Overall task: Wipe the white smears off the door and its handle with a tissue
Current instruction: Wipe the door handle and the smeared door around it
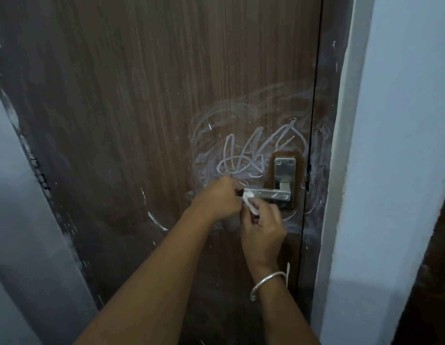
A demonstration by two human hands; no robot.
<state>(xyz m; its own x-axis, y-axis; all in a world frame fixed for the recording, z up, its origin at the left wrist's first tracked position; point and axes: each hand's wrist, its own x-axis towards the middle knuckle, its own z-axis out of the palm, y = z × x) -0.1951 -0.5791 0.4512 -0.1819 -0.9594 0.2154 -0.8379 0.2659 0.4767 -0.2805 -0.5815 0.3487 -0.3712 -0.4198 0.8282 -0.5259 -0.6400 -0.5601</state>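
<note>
A dark brown wooden door fills the head view. White scribbled smears cover the wood above and around its metal lever handle, and a white streak lies on the lever itself. My left hand grips the free left end of the lever. My right hand, with a silver bangle on the wrist, pinches a small crumpled white tissue against the lever's underside beside the left hand. The handle's back plate is screwed to the door above the lever.
The door's right edge meets a dark frame smeared with white, then a pale wall. A white arc mark lies on the door left of my arms. A grey wall stands at the left.
</note>
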